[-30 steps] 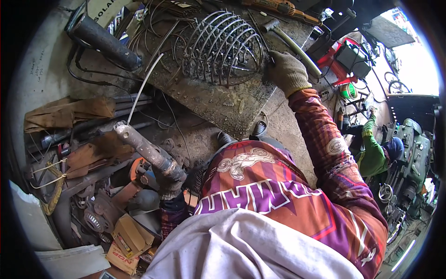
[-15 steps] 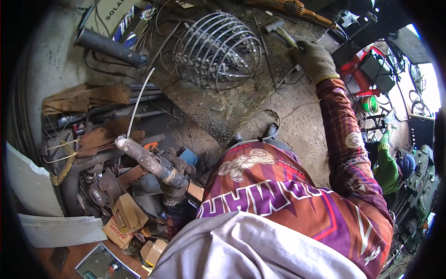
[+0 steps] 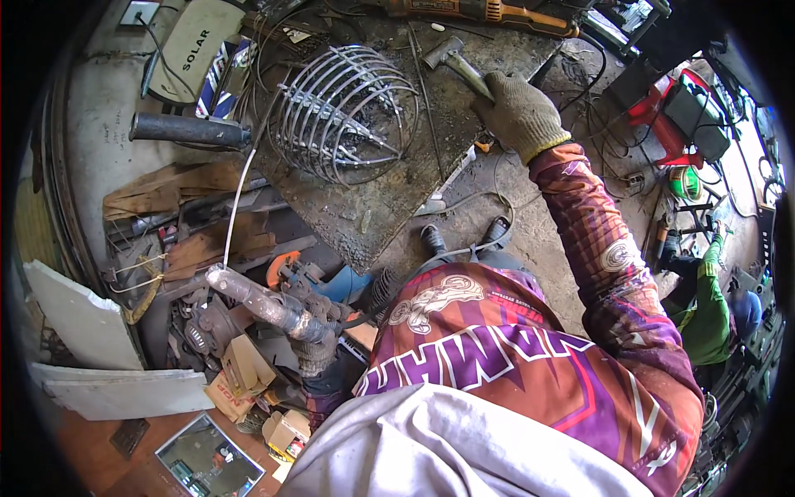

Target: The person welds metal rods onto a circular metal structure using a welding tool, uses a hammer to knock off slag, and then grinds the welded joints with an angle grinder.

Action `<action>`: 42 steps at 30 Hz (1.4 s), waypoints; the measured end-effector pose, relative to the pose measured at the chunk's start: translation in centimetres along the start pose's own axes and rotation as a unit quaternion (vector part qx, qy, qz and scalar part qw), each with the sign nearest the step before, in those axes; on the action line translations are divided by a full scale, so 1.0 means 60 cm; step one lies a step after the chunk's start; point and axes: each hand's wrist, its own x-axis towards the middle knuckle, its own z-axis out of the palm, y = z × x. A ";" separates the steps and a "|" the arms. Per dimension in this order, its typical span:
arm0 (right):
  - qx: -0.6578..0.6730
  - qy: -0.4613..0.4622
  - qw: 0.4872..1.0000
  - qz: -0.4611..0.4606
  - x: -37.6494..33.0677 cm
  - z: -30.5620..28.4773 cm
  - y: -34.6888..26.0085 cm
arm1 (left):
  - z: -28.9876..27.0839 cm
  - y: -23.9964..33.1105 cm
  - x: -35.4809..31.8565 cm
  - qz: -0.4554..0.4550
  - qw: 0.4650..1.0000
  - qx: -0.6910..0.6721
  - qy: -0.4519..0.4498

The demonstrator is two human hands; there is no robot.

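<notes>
My left hand (image 3: 315,354), in a knitted glove, is closed around a worn, pipe-shaped welding electrode holder (image 3: 257,300). A thin pale welding rod (image 3: 238,199) sticks up from the holder's far end. My right hand (image 3: 522,114), also gloved, grips the wooden handle of a hammer (image 3: 470,73). The hammer's metal head lies over the worktable's right part. A rounded cage of bent metal rods (image 3: 339,116) rests on the dirty metal worktable (image 3: 356,219), left of the hammer. The rod's tip is near the cage's left side.
An orange-and-black angle grinder (image 3: 497,12) lies at the table's far edge. A dark pipe (image 3: 186,130) juts in from the left. Cardboard boxes (image 3: 244,369) and scrap crowd the left. Cables cross the floor. A person in green (image 3: 710,319) works at far right.
My view has shifted, so the table and cage appear further left. My right hand has moved the hammer left and slightly nearer the cage. Both hands keep their grips.
</notes>
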 end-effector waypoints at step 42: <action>0.430 -0.206 0.860 0.182 -0.305 0.117 -0.451 | -0.437 0.042 0.157 -0.042 0.994 0.014 -0.103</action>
